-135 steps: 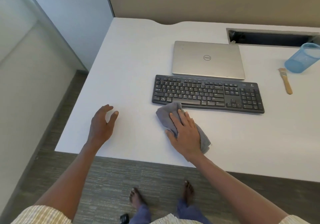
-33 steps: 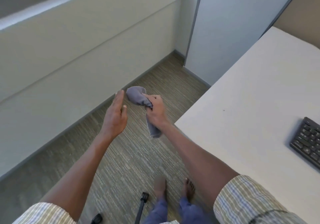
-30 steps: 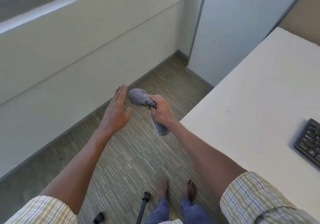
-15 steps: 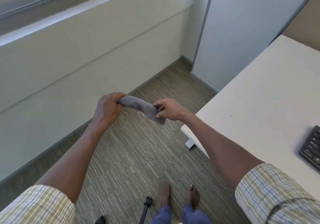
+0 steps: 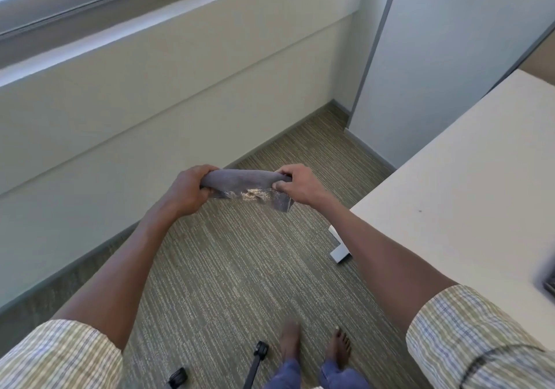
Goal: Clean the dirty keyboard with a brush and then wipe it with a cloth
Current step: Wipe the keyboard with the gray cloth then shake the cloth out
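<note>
A grey cloth [image 5: 243, 184] is stretched between both hands, out over the carpet to the left of the desk. My left hand [image 5: 189, 192] is shut on its left end and my right hand [image 5: 297, 186] is shut on its right end, with a loose corner hanging below. Only a blurred dark corner of the keyboard [image 5: 550, 282] shows at the right edge, on the white desk [image 5: 468, 196]. The brush is out of view.
A cream wall with a window sill [image 5: 150, 28] runs along the left and back. A grey partition panel [image 5: 450, 58] stands behind the desk corner. A white desk foot [image 5: 339, 247] rests on the striped carpet. A black pole [image 5: 255, 364] stands by my bare feet.
My view has turned from the desk to the floor on the left. The cloth left the desk in my right hand, my left hand took its other end, and both pulled it out straight.
</note>
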